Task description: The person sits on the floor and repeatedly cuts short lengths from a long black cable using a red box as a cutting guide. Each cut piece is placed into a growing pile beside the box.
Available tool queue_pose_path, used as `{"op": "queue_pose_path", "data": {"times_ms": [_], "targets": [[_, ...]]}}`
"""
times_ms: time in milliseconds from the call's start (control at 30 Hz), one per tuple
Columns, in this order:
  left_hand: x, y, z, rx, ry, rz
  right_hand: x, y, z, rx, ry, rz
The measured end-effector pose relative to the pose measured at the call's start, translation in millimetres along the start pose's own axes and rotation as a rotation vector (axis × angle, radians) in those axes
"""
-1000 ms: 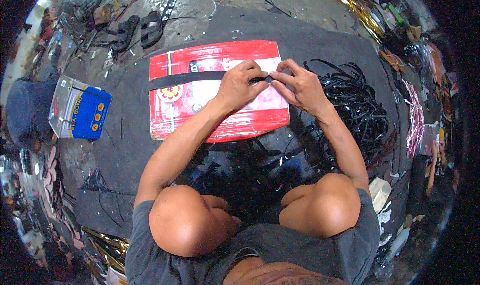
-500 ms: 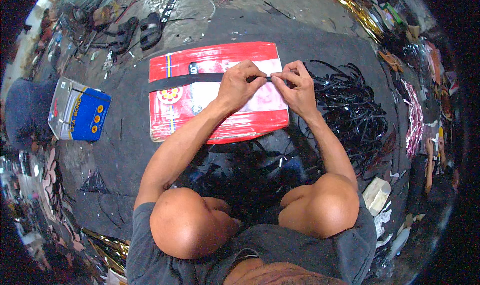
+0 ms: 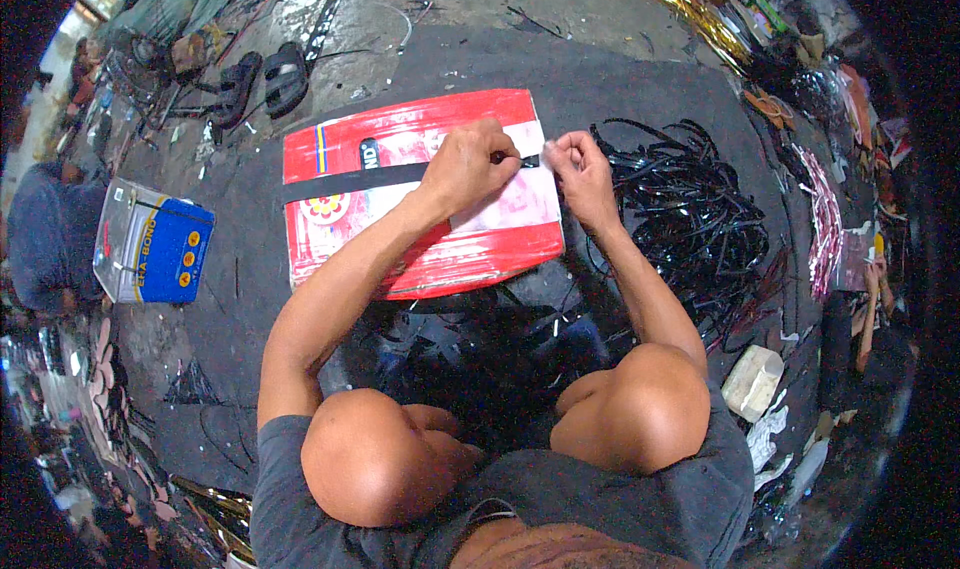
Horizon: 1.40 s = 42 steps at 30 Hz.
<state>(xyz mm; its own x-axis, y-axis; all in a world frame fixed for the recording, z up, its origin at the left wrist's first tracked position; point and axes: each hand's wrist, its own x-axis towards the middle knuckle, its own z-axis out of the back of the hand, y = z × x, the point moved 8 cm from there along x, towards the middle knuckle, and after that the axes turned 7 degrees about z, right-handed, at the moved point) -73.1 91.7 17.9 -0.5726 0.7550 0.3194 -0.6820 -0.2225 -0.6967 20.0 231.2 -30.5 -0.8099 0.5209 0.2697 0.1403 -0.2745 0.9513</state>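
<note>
From the head camera, a person squats over a red and white board [image 3: 420,204] lying flat on the dark floor. A long black strip [image 3: 350,180] lies across the board, running from 9 o'clock to 3 o'clock. The left hand [image 3: 468,164] presses down on the strip, its fingers closed around a small dark tool. The right hand [image 3: 578,161], just beside it at 3 o'clock, pinches the strip's end. A heap of black strips [image 3: 690,219] sits at 3 o'clock of the board. A blue and white box [image 3: 155,244] sits at 9 o'clock. Dark sandals [image 3: 262,81] lie at 11 o'clock.
</note>
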Motion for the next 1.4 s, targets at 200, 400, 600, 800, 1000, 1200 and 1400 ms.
{"op": "queue_pose_path", "data": {"times_ms": [200, 400, 600, 800, 1000, 1200, 1400], "targets": [[-8.8, -8.9, -9.6, -0.164, -0.163, 0.012, -6.0, 7.1, -5.0, -0.312, 0.079, 0.147], [-7.4, -13.5, -16.2, -0.231, -0.187, -0.05, -25.1, -49.9, -14.9, 0.801, 0.15, -0.486], [-4.4, -11.3, -18.4, -0.218, -0.186, -0.071, -11.8, -32.2, -0.5, 0.678, 0.145, -0.49], [-4.6, -8.8, -17.8, -0.211, -0.174, -0.049, 35.5, 19.4, -1.9, -0.591, -0.03, 0.089], [-3.5, -10.8, -14.3, -0.237, -0.169, -0.022, 14.4, -106.2, 33.2, -0.627, -0.116, 0.028], [-7.6, -10.8, -17.8, -0.283, -0.168, -0.047, -48.1, -187.4, 98.8, -1.028, -0.06, -0.38], [0.8, -13.3, -23.2, -0.272, -0.157, -0.076, 7.3, -107.4, 87.1, -0.511, -0.09, 0.064]]}}
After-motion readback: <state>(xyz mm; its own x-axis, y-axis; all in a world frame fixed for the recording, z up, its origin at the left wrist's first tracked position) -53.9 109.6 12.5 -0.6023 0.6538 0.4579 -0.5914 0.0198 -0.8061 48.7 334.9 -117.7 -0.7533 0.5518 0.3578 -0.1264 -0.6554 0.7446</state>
